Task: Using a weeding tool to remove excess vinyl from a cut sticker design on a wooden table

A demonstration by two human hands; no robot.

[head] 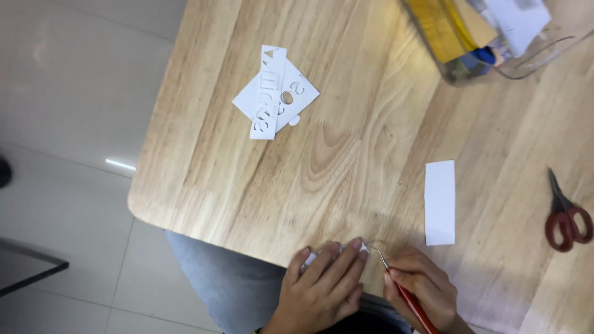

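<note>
My left hand (322, 284) lies flat at the near edge of the wooden table (346, 154), its fingers pressing down a small white paper piece (310, 258) that is mostly hidden beneath them. My right hand (424, 289) grips a thin craft knife with a red handle (413, 304); its metal tip (371, 249) touches the paper right beside my left fingertips. Two white paper strips with cut-out shapes (275, 93) lie overlapped at the far left of the table.
A plain white paper rectangle (440, 202) lies to the right of my hands. Red-handled scissors (566, 216) rest at the right edge. A clear container with yellow and blue items (476, 37) stands at the far right. Tiled floor lies off the left edge.
</note>
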